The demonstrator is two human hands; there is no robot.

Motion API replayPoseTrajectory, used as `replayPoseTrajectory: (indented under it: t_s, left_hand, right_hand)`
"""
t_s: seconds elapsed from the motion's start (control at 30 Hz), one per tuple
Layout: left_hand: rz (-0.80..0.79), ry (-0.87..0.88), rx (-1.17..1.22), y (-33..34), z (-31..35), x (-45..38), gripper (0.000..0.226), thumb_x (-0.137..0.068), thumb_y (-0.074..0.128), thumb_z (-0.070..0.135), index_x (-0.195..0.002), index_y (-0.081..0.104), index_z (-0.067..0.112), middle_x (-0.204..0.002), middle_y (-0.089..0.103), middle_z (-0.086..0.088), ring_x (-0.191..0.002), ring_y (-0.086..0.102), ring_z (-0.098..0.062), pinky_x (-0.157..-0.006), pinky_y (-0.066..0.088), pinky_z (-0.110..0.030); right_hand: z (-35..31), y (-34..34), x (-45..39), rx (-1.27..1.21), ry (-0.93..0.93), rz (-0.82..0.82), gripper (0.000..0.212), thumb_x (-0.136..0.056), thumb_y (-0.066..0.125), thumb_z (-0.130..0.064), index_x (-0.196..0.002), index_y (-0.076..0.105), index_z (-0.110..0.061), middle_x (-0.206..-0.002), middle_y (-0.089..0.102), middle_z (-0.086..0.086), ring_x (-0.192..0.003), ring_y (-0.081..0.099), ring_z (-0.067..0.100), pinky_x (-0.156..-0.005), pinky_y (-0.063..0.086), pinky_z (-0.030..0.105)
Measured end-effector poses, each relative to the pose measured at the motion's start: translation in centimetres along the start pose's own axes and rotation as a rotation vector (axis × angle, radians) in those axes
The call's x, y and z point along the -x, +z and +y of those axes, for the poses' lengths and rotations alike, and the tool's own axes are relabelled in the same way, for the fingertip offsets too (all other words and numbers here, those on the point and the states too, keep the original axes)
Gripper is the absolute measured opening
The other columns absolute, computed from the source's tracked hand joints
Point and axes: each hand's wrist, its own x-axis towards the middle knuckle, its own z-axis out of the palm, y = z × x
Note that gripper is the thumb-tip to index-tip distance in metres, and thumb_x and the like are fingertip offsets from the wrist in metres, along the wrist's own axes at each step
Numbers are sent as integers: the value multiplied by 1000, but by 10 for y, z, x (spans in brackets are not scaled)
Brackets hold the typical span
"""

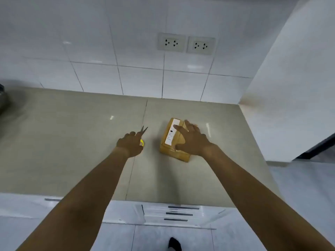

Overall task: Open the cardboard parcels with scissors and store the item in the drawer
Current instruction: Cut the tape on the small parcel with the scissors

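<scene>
Beige stone-look counter (72, 142) runs across the view under a white tiled wall (90, 51). Left hand (129, 144) closed around scissors (143, 134); yellow handle shows at the palm, blades slightly parted, tips pointing away toward the wall. Just beside, to the right, a cardboard parcel (170, 151) sits flat on the counter, still taped, white label (172, 131) on top. Right hand (192, 140) lies over the parcel with fingers spread; contact looks likely, but blur prevents confirming a firm press. Two wall sockets (186, 44) above. Drawer fronts (181, 213) below the counter edge, closed.
</scene>
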Motion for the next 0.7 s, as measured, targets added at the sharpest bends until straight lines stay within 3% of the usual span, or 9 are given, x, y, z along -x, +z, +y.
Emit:
replayPoseTrajectory:
  t_s: [0.13,0.23,0.27,0.33,0.43,0.47,0.5,0.6,0.7]
  left_hand:
    - [-28,-91,-64,14,2,-23,56,-94,46,39,-143,31,18,-141,40,-11,-129,40,-32,-96,41,-46]
    - [-70,-224,-88,38,3,-37,63,-98,32,46,-151,14,19,-158,17,-12,-144,20,-32,-106,30,-54]
    - [-76,-267,-93,44,2,-41,62,-98,25,47,-152,12,18,-158,17,-13,-144,21,-32,-106,30,-55]
    - [-33,-295,-134,62,0,-43,60,-97,21,46,-149,25,16,-144,38,-16,-130,42,-33,-95,44,-51]
    - [58,-251,-200,75,2,-37,35,-83,65,20,-117,63,12,-97,59,-16,-83,61,-35,-56,52,-38]
    - [115,-237,-220,77,1,-36,32,-79,69,13,-110,66,12,-90,59,-17,-76,60,-35,-53,52,-39]
    - [62,-238,-219,77,1,-37,33,-82,63,14,-115,62,13,-95,59,-18,-81,59,-37,-58,54,-41]
    - [-6,-260,-157,77,4,-47,50,-91,27,44,-125,49,15,-117,54,-18,-106,51,-40,-84,51,-45]
    - [-34,-428,-109,71,13,-56,71,-89,19,67,-124,51,14,-125,50,-15,-118,43,-40,-81,51,-50]
  right_hand:
    - [11,18,-19,81,8,-47,89,-81,62,-57,-150,10,-38,-162,-7,2,-148,-3,31,-111,22,63]
    - [23,34,-30,132,39,-64,95,-81,62,-56,-151,2,-34,-161,-14,4,-148,-11,34,-110,16,66]
    - [30,40,-34,165,60,-46,97,-81,61,-58,-151,-2,-34,-160,-18,5,-147,-14,36,-110,15,68]
    - [43,51,-36,189,102,-32,103,-78,62,-62,-150,-8,-38,-158,-26,6,-145,-19,40,-107,13,72]
    - [62,64,-36,156,135,-58,112,-72,70,-60,-146,-13,-48,-155,-33,4,-144,-18,44,-104,14,74]
    - [67,68,-36,138,130,-69,113,-72,72,-57,-145,-14,-50,-155,-33,4,-144,-15,45,-105,16,74]
    - [69,71,-36,136,116,-64,115,-72,74,-55,-145,-15,-50,-156,-32,3,-144,-12,46,-106,17,73]
    - [71,77,-36,183,67,-9,115,-73,72,-56,-146,-16,-47,-157,-28,5,-145,-5,46,-106,19,71]
    - [67,85,-37,136,64,-14,111,-75,70,-56,-146,-15,-45,-157,-28,6,-144,6,44,-105,27,68]
